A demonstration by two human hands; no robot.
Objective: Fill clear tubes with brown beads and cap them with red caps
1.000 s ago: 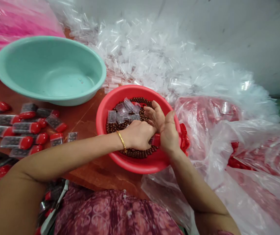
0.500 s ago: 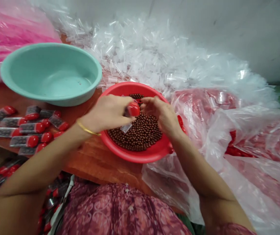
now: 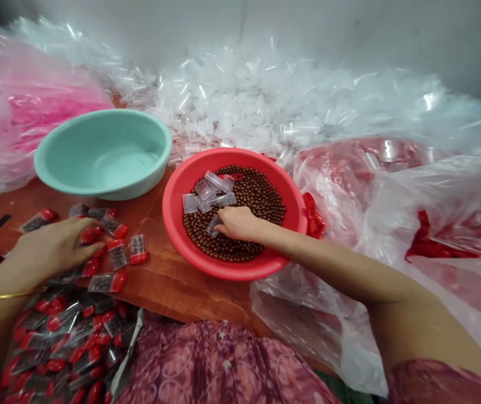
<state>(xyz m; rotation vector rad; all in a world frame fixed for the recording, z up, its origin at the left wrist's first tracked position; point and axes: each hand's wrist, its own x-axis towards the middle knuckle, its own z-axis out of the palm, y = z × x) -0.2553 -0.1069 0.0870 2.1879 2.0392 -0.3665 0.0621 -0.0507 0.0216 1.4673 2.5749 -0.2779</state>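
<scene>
My left hand (image 3: 58, 246) is at the left of the table, over the small clear bottles with red caps (image 3: 118, 254). Its thumb and fingers are apart, with a red cap showing between them. Dark beads fill these bottles. Inside the red basin (image 3: 234, 269), my right hand (image 3: 239, 223) reaches down into brown beads (image 3: 261, 196). A clear plastic tube (image 3: 214, 225) is pinched in its fingertips, low among the beads. Several other clear tubes (image 3: 207, 191) lie on the beads just beyond that hand, with a small red piece (image 3: 236, 177) beside them.
A pale green basin (image 3: 101, 154) stands behind left. Clear plastic tubes (image 3: 240, 101) are heaped along the wall. Red caps (image 3: 314, 216) and plastic bags (image 3: 333, 303) lie on the right. Below the table's left edge is a pile of capped bottles (image 3: 68, 348).
My left hand has moved from above the red basin to the capped bottles, some of which have shifted. My right hand has lowered into the beads and holds a clear tube. The view has shifted.
</scene>
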